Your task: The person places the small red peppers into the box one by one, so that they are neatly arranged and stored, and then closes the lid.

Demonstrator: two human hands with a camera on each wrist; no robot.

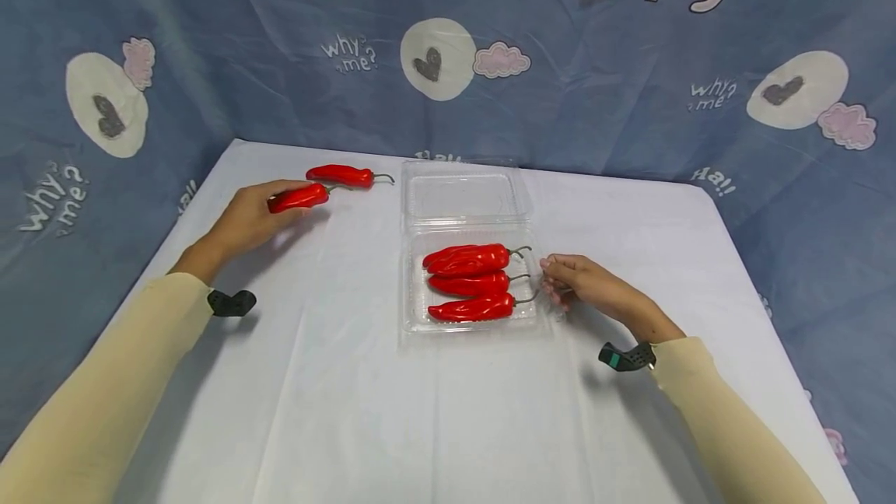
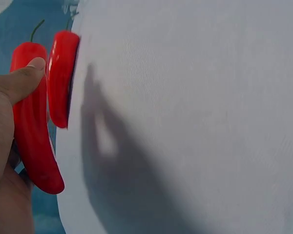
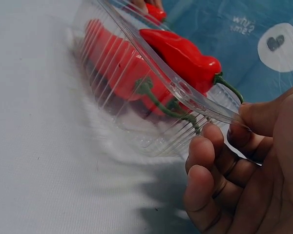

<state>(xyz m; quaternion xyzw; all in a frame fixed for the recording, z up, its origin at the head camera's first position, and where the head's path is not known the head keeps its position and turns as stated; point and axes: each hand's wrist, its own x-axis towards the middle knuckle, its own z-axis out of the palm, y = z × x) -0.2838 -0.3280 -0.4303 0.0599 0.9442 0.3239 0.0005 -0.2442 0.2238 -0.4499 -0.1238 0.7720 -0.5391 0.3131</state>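
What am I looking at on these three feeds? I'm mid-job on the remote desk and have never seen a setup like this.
There is no machine here: a person works with two bare hands. The wide picture comes from a camera worn on the head, looking forward and down. The other two come from cameras on the wrists, each watching its own hand.

On the white-covered table sits an open clear plastic container, its lid folded back on the far side, with several red peppers inside.

The left hand holds another red pepper, thumb over it; one more loose pepper lies just beyond. The right hand pinches the container's rim on its right side.
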